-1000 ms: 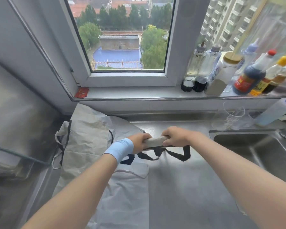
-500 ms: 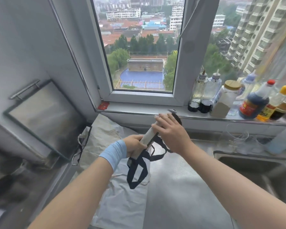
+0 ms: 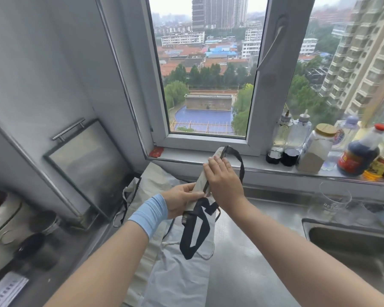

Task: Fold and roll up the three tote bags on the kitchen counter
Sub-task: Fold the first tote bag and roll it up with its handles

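I held the rolled tote bag (image 3: 199, 186) up off the surface (image 3: 253, 262), tilted with its top end toward the window (image 3: 204, 85), I judged so that the dark straps (image 3: 195, 231) hung free for wrapping. My left hand (image 3: 180, 202) gripped the roll's lower end, fingers (image 3: 187, 191) curled round it to stop it springing open. My right hand (image 3: 224, 185) lay over the upper half, fingers fairly straight along the cloth. Its thumb was hidden behind the roll, so I could not tell whether it clasped or only pressed. The beige bag (image 3: 155, 176) and the pale grey bag (image 3: 182, 273) lay flat beneath, partly covered by my arms and cut off at the lower edge.
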Tool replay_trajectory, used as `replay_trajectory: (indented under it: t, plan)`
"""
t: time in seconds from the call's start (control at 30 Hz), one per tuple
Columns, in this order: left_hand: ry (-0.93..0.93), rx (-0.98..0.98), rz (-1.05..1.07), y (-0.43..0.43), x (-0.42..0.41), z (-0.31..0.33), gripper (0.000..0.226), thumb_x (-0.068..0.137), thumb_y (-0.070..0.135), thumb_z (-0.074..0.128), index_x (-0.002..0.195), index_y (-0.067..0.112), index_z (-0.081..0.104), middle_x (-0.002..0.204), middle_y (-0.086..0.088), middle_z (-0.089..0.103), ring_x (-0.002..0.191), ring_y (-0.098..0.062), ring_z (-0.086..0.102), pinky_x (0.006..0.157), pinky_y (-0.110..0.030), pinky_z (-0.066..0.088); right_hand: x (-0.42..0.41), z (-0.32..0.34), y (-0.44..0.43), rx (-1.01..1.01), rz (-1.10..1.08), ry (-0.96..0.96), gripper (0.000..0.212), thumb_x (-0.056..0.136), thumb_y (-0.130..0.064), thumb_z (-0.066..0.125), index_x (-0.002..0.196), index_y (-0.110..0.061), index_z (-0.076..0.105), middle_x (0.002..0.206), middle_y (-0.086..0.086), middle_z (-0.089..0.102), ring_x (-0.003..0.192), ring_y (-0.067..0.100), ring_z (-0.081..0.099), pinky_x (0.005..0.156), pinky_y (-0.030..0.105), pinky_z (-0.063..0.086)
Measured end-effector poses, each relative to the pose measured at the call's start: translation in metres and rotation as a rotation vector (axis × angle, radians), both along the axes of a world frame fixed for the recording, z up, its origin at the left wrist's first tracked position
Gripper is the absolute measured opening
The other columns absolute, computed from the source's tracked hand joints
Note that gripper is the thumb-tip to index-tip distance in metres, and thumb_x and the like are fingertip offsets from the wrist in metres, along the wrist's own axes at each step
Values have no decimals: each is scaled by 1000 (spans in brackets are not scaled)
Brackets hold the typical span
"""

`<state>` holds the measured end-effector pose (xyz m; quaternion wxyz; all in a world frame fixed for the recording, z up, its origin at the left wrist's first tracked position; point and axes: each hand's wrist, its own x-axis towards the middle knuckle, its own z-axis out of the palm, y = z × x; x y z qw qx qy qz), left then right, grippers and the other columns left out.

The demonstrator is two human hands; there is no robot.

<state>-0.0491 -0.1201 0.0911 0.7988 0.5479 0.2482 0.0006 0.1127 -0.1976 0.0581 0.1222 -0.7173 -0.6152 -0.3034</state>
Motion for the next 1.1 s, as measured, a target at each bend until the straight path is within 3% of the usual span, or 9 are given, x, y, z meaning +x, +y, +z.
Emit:
replay_trajectory:
  t: [0.07, 0.23, 0.3, 0.43, 0.6, 0.73, 0.87, 0.93, 1.1]
  plan:
    - [28, 49, -70, 11, -9, 3, 37, 87, 14, 68, 122, 6, 61, 102, -13, 64, 88, -24, 63, 86, -38, 52, 0, 7, 8, -2, 18, -21, 36, 78, -3, 57, 114, -3, 62, 120, 23, 59, 116, 41, 57, 104, 54, 44]
    - [54, 117, -69, 43, -30, 13, 27, 89, 1, 63, 115, 2, 60, 88, -6, 65, 77, -16, 63, 69, -24, 54, -20, 27, 30, 42, 11, 10, 34, 73, 0, 61, 106, -7, 62, 115, 19, 58, 118, 41, 55, 106, 60, 37]
    - [45, 121, -81, 55, -41, 15, 21, 90, -3, 60, 109, 6, 62, 80, -1, 67, 70, -12, 64, 63, -22, 53, -26, 32, 44, 71, 28, 48, 32, 71, 2, 71, 100, -8, 65, 101, 13, 64, 102, 36, 63, 106, 56, 41]
    - [-33, 114, -32, 76, -59, 17, 28, 89, -5, 60, 116, 5, 61, 85, -4, 71, 75, -14, 68, 68, -24, 56, -41, 41, 63, 35, -7, 140, 19, 73, -7, 76, 89, -14, 68, 76, 3, 68, 66, 26, 66, 107, 49, 43]
    - [-83, 168, 149, 103, -67, 13, 57, 79, 0, 75, 128, 11, 49, 107, -15, 69, 92, -22, 70, 76, -31, 58, -76, 75, 79, -37, -119, 749, 19, 80, -7, 60, 87, -15, 76, 80, 6, 74, 76, 28, 65, 66, 31, 48]
    - [-164, 183, 103, 111, -63, 10, 85, 65, 20, 85, 137, 17, 39, 125, -13, 63, 113, -25, 63, 101, -41, 48, -88, 93, 99, -65, -78, 1235, 15, 77, -5, 64, 68, -12, 74, 59, -2, 65, 55, 15, 55, 50, 25, 45]
    - [-271, 151, 23, 107, -62, 22, 51, 80, 15, 69, 127, 14, 50, 110, -10, 67, 101, -23, 65, 89, -32, 53, -90, 101, 111, -168, -98, 1439, 10, 77, -9, 68, 75, 0, 72, 62, 2, 56, 61, 15, 47, 53, 28, 42]
    - [-260, 115, -14, 108, -61, 25, 45, 82, 19, 66, 124, 8, 53, 106, -12, 67, 97, -25, 65, 87, -35, 54, -87, 104, 112, -190, -122, 1458, 14, 79, -11, 68, 79, 2, 72, 63, 5, 58, 60, 17, 51, 53, 30, 45]
    - [-107, 182, -48, 117, -56, 21, 61, 76, 29, 75, 126, 0, 55, 113, -18, 65, 104, -30, 63, 99, -44, 48, -78, 113, 108, -371, -263, 1188, 19, 80, -7, 56, 80, 0, 73, 61, 8, 63, 55, 22, 61, 47, 27, 47]
